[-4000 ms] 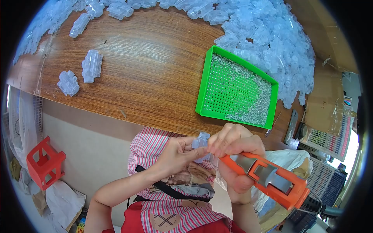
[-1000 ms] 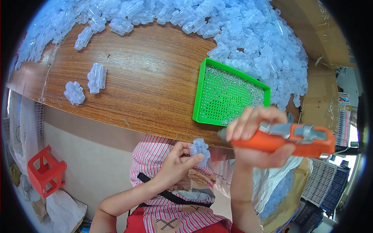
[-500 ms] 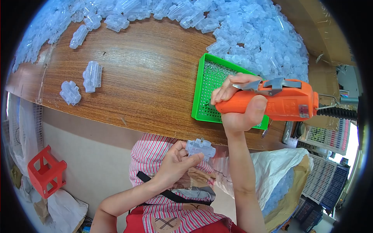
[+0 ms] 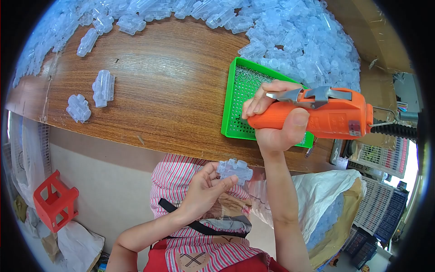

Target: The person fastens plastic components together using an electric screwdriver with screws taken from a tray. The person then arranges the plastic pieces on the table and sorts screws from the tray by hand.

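Between the fingers and thumb of my left hand (image 4: 206, 188) is a clear plastic part (image 4: 235, 171), held over my lap just off the table edge. My right hand (image 4: 277, 122) is wrapped round an orange electric screwdriver (image 4: 319, 115) with a metal lever along its top. The tool's front end points left and its tip is hidden behind my fingers. Beneath it lies a green tray (image 4: 230, 97) with a perforated bottom, holding many small metal screws (image 4: 252, 78). Two more clear plastic parts (image 4: 104, 89) rest on the table to the left.
A large heap of clear plastic parts (image 4: 303, 41) covers the back of the wooden table (image 4: 167, 81). A red stool (image 4: 55, 201) stands on the floor at left. At right is an open sack (image 4: 328, 192) with clear parts inside, near stacked crates (image 4: 378, 208).
My right hand and the screwdriver have shifted very slightly left over the tray. The clear part in my left hand has barely moved. The whole view has shifted a little.
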